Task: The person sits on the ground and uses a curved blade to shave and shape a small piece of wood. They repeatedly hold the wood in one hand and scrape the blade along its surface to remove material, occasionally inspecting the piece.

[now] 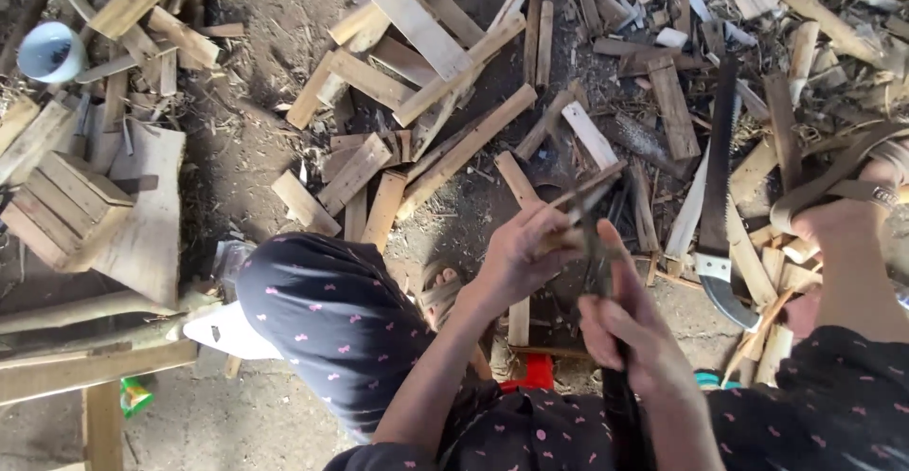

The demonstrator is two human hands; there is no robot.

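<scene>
My left hand [519,255] grips a thin strip of wood [589,190] that slants up to the right above the ground. My right hand [632,327] is closed around the dark handle of a long knife [598,248], and the blade lies against the strip just right of my left fingers. Both hands are between my knees, which are in dark trousers with pink marks [331,319]. The blade's edge is partly hidden by my hands.
A hand saw [717,187] with a curved handle lies on the ground to the right. Cut wooden slats [445,64] and shavings litter the dirt floor. A small wooden crate [66,208], a white bowl [49,52] and a sandalled foot [852,208] are nearby.
</scene>
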